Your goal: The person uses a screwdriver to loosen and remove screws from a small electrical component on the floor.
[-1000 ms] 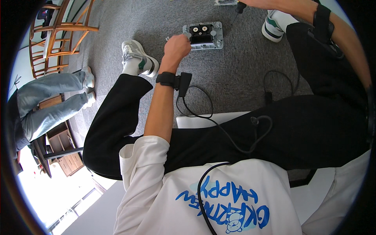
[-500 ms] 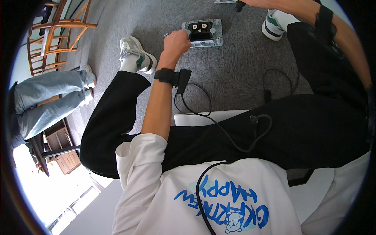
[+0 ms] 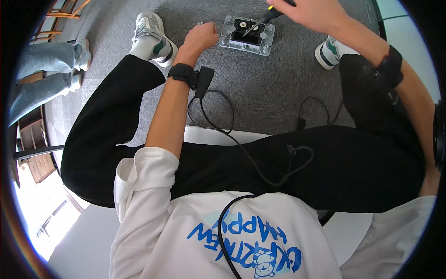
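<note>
A grey, part-clear plastic housing [image 3: 267,45] lies on the carpet between my feet. Set in it is a black block [image 3: 240,36] with two round brass-coloured fittings on top. My right hand [image 3: 316,11], at the upper right, grips a screwdriver [image 3: 272,15] with a black and yellow handle. Its shaft slants down to the left, and the tip is over the black block; whether it touches cannot be seen. Just left of the housing, my left hand [image 3: 200,37] is closed, with small shiny bits showing by its fingers that are too small to name.
Black straps with devices sit on both my wrists, and a cable [image 3: 232,139] loops from the left one across my lap. Another black cable [image 3: 320,104] lies on the carpet [image 3: 269,93]. Another person's legs [image 3: 51,60] are at the left, near a wooden chair [image 3: 65,11].
My right hand has brought the screwdriver left, from beside the housing to over its black block. My left hand has drawn slightly away from the housing. The whole view has shifted.
</note>
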`<state>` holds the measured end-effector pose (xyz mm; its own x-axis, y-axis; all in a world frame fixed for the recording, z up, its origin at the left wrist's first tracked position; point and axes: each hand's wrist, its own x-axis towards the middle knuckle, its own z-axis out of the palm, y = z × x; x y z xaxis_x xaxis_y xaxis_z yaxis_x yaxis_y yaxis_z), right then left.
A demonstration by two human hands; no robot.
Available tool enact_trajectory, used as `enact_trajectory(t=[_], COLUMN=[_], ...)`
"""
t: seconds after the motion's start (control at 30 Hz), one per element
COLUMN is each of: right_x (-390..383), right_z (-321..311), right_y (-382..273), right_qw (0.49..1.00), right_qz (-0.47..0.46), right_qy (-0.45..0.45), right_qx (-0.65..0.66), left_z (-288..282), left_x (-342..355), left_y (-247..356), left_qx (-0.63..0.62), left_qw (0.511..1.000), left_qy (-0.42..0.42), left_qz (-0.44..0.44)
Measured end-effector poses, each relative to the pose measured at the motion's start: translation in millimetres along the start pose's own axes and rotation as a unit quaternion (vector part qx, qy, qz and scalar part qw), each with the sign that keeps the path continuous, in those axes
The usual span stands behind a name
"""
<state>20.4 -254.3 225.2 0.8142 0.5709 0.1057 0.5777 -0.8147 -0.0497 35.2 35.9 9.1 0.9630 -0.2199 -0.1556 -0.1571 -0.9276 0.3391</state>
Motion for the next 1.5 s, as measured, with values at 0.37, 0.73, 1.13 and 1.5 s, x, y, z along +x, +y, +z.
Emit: enact_trajectory(t=[0.37,0.73,1.13,1.5], right_x=[26,22,20,28], right_z=[13,40,42,32], right_y=[-30,-15,-11,-48], right_qw=[0.995,0.985,0.978,0.995], right_qz=[-0.098,-0.159,-0.184,-0.088], right_qy=[-0.021,0.045,0.043,-0.048], right_qx=[-0.024,-0.055,-0.084,-0.029], left_z=[19,9,8,2], left_x=[-15,-20,-17,-27], left_y=[-3,11,16,21], left_qx=[-0.131,-0.119,-0.13,-0.111], left_qw=[0.98,0.978,0.969,0.962], left_qy=[-0.135,-0.163,-0.207,-0.249], left_qz=[0.064,0.052,0.037,0.023])
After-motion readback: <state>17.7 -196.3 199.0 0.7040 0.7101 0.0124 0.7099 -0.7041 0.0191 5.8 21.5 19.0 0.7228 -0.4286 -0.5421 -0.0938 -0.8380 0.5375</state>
